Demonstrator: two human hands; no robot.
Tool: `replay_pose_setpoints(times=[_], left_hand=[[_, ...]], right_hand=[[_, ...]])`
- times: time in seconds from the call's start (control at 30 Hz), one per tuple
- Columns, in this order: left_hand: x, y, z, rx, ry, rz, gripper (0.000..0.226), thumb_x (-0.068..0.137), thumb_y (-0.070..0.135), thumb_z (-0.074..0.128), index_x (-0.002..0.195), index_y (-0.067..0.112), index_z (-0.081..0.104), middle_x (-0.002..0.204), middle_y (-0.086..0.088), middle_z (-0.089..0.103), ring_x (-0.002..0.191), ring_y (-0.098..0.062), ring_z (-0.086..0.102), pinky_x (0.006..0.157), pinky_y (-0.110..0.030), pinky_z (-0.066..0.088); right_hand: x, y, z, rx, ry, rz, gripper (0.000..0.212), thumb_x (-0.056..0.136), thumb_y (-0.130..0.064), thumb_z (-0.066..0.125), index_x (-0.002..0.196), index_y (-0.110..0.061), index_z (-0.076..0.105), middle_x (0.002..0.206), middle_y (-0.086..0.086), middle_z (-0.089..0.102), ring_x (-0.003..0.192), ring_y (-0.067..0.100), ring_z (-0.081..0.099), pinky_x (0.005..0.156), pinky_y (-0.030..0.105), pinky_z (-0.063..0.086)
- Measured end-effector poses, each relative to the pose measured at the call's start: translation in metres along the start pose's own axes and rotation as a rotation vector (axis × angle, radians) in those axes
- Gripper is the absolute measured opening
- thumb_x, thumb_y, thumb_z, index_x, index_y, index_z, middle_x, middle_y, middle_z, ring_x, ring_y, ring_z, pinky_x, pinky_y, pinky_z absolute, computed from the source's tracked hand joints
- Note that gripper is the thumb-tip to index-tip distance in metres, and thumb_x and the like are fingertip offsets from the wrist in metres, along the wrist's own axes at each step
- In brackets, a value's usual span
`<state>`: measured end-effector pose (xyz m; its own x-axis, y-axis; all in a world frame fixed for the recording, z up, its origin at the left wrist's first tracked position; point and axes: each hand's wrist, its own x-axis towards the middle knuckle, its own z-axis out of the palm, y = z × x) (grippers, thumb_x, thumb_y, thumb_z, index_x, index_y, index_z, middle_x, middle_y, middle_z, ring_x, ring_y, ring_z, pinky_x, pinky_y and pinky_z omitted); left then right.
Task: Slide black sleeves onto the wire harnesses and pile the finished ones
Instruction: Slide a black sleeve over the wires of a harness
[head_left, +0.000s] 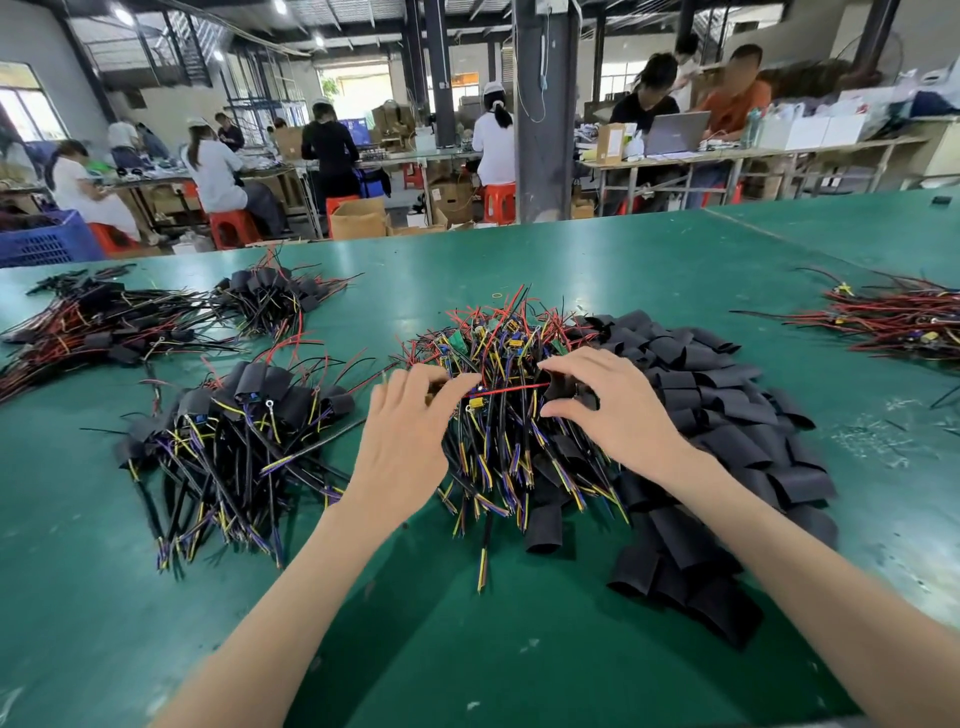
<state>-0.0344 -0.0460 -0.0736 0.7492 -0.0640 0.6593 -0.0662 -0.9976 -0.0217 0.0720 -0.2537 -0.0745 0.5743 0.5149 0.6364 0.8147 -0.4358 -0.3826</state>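
Observation:
A heap of bare wire harnesses (498, 426) with red, black, yellow and purple leads lies in the middle of the green table (467, 623). To its right spreads a pile of loose black sleeves (717, 431). My left hand (410, 415) pinches one harness near its yellow part, and a red wire (511, 388) stretches from it to the right. My right hand (608, 400) holds a black sleeve (563, 387) at that wire's end. A pile of sleeved harnesses (244, 431) lies to the left.
Two more piles of sleeved harnesses lie at the far left (88, 327) and back left (275, 296). A bundle of red-wired harnesses (893, 322) sits at the right edge. Other people work at benches beyond the table. A blue crate (47, 239) stands at the left.

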Motion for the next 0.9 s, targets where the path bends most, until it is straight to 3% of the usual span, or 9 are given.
replay_pose_setpoints(times=[0.07, 0.13, 0.2, 0.27, 0.37, 0.5, 0.63, 0.9], left_hand=[[-0.002, 0.006, -0.001, -0.017, -0.077, 0.066, 0.094, 0.047, -0.019, 0.053, 0.136, 0.011, 0.048, 0.114, -0.013, 0.053, 0.096, -0.028, 0.041, 0.076, -0.033, 0.027], [-0.003, 0.010, 0.001, -0.096, -0.106, 0.072, 0.091, 0.053, -0.022, 0.051, 0.139, 0.006, 0.041, 0.124, -0.013, 0.046, 0.103, -0.026, 0.041, 0.084, -0.035, 0.035], [-0.002, 0.014, 0.003, -0.180, -0.087, 0.058, 0.063, 0.073, -0.019, 0.058, 0.132, -0.002, 0.045, 0.127, -0.016, 0.044, 0.106, -0.028, 0.051, 0.088, -0.040, 0.048], [-0.001, 0.016, 0.004, -0.144, -0.052, 0.103, 0.036, 0.084, -0.006, 0.063, 0.118, -0.008, 0.054, 0.121, -0.019, 0.052, 0.113, -0.028, 0.051, 0.089, -0.037, 0.052], [0.000, 0.016, 0.006, -0.222, 0.002, 0.073, 0.024, 0.088, 0.004, 0.061, 0.111, -0.004, 0.060, 0.115, -0.018, 0.058, 0.110, -0.020, 0.044, 0.094, -0.022, 0.042], [-0.001, 0.017, 0.007, -0.115, 0.115, 0.066, 0.029, 0.087, 0.026, 0.053, 0.104, 0.007, 0.068, 0.100, -0.008, 0.063, 0.099, -0.021, 0.042, 0.089, -0.035, 0.031], [-0.002, 0.017, 0.007, -0.111, 0.153, 0.063, 0.032, 0.088, 0.032, 0.047, 0.103, 0.012, 0.068, 0.094, 0.000, 0.064, 0.098, -0.017, 0.044, 0.092, -0.033, 0.025], [-0.003, 0.015, 0.014, -0.165, 0.166, 0.032, 0.029, 0.089, 0.033, 0.049, 0.104, 0.016, 0.067, 0.096, 0.005, 0.063, 0.098, -0.015, 0.045, 0.093, -0.034, 0.024]], right_hand=[[-0.001, -0.002, 0.001, -0.141, 0.019, -0.065, 0.041, 0.076, -0.028, 0.076, 0.113, -0.013, 0.066, 0.105, 0.000, 0.066, 0.099, 0.025, 0.055, 0.088, 0.039, 0.036], [-0.001, -0.006, 0.003, -0.208, 0.032, -0.110, 0.040, 0.075, -0.030, 0.075, 0.111, -0.013, 0.067, 0.102, 0.000, 0.067, 0.099, 0.026, 0.054, 0.088, 0.036, 0.032], [-0.001, -0.009, 0.004, -0.238, 0.034, -0.144, 0.041, 0.074, -0.030, 0.074, 0.110, -0.012, 0.068, 0.101, 0.000, 0.067, 0.098, 0.027, 0.055, 0.089, 0.033, 0.030], [-0.001, -0.012, 0.004, -0.241, 0.022, -0.152, 0.042, 0.074, -0.027, 0.076, 0.112, -0.011, 0.067, 0.101, 0.001, 0.067, 0.098, 0.028, 0.056, 0.089, 0.034, 0.033], [-0.001, -0.016, 0.006, -0.230, 0.004, -0.150, 0.042, 0.075, -0.024, 0.077, 0.113, -0.010, 0.066, 0.103, 0.003, 0.067, 0.097, 0.030, 0.057, 0.087, 0.041, 0.042], [-0.003, -0.020, 0.008, -0.199, 0.029, -0.160, 0.038, 0.075, -0.025, 0.076, 0.109, -0.010, 0.067, 0.103, 0.004, 0.067, 0.092, 0.026, 0.062, 0.084, 0.030, 0.039], [-0.003, -0.024, 0.006, -0.149, 0.014, -0.146, 0.036, 0.076, -0.021, 0.076, 0.110, -0.012, 0.067, 0.107, 0.001, 0.067, 0.090, 0.026, 0.064, 0.078, 0.037, 0.051], [-0.004, -0.025, 0.004, -0.143, -0.031, -0.135, 0.036, 0.080, -0.019, 0.074, 0.114, -0.012, 0.066, 0.113, 0.002, 0.065, 0.096, 0.027, 0.064, 0.081, 0.042, 0.051]])
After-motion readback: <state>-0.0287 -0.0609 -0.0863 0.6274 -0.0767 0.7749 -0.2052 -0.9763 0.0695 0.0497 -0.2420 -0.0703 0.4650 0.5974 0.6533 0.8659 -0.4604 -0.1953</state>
